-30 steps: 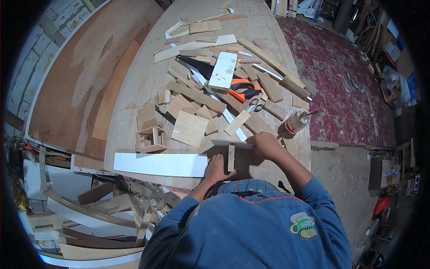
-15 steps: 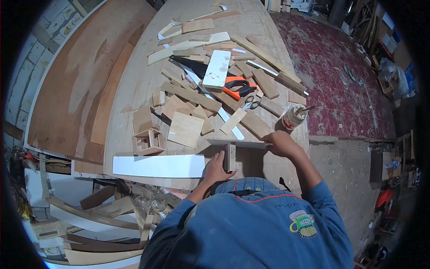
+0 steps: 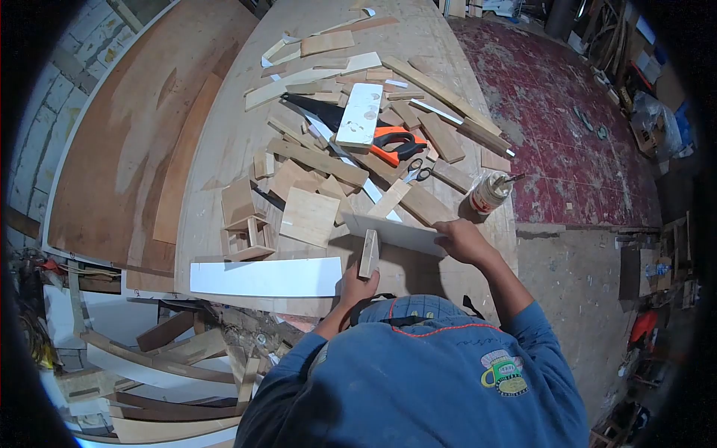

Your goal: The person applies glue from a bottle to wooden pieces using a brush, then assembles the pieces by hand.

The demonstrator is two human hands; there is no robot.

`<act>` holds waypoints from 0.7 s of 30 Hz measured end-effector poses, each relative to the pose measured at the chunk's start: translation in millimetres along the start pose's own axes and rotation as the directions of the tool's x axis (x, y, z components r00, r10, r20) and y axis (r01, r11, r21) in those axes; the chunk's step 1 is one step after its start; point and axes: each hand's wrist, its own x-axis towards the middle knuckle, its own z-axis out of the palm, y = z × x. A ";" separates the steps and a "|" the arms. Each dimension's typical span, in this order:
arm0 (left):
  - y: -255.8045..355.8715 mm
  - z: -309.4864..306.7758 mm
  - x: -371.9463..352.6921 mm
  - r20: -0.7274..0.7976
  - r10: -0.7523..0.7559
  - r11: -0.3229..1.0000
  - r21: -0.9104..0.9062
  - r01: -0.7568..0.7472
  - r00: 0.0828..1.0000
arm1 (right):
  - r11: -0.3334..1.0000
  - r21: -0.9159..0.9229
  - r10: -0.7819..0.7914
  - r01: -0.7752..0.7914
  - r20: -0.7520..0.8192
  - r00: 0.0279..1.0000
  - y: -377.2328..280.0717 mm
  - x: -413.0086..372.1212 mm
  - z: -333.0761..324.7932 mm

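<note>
My left hand grips the near end of a short wooden block that stands tilted on the workbench. Its far end meets a flat white-faced panel. My right hand holds that panel by its right end, tipped up so its face shows. Both hands are at the bench's near edge, just in front of my blue shirt.
A long white strip lies left of my left hand. A small wooden box frame and a square ply piece sit behind it. Farther back lie several offcuts, an orange-handled saw, scissors and a glue bottle.
The panel has tilted from edge-on to showing its white face, my right hand staying at its right end. The block in my left hand has leaned to the left.
</note>
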 end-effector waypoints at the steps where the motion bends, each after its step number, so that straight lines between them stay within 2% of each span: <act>1: -5.3 1.8 1.2 -0.001 0.000 1.000 -0.001 0.000 1.000 | 0.998 0.056 0.010 -0.007 -0.045 0.999 1.9 0.2 0.8; 2: -14.9 4.3 3.8 0.001 -0.018 0.995 -0.096 0.018 1.000 | 0.998 0.055 0.008 -0.006 -0.045 0.999 7.2 1.4 2.8; 3: -20.6 4.8 5.4 0.003 -0.035 0.981 -0.190 0.035 0.999 | 0.977 0.210 0.039 -0.028 -0.049 0.998 15.5 3.1 6.5; 4: -13.7 0.0 4.6 0.001 -0.035 0.981 -0.190 0.035 0.999 | 0.932 0.360 0.069 -0.047 -0.049 0.996 22.6 5.1 10.2; 5: -6.3 -5.1 2.9 -0.015 -0.034 0.985 -0.167 0.031 0.999 | 0.932 0.360 0.068 -0.046 -0.048 0.997 28.3 6.6 14.9; 7: -0.7 -8.9 3.2 -0.032 -0.032 0.989 -0.143 0.027 0.999 | 0.810 0.582 0.151 -0.068 -0.096 0.984 33.2 7.9 20.7; 10: -6.7 -7.5 6.7 -0.034 -0.012 0.989 -0.145 0.007 0.999 | 0.747 0.651 0.174 -0.135 0.005 0.985 37.0 13.3 24.9; 11: -18.4 -2.2 10.4 -0.019 -0.014 0.978 -0.208 0.010 1.000 | 0.707 0.689 0.171 -0.159 0.052 0.984 37.2 14.7 25.8; 12: -18.9 -1.7 12.4 -0.004 -0.015 0.962 -0.271 0.013 1.000 | 0.708 0.689 0.170 -0.158 0.051 0.984 35.9 15.7 25.5; 18: -21.6 -5.4 15.2 -0.051 0.057 0.963 -0.261 -0.068 0.997 | 0.696 0.693 0.181 -0.187 0.083 0.980 33.3 20.7 23.6; 21: -31.6 -0.2 20.4 -0.054 0.043 0.944 -0.325 -0.058 0.998 | 0.627 0.745 0.231 -0.229 0.103 0.967 35.8 24.2 26.9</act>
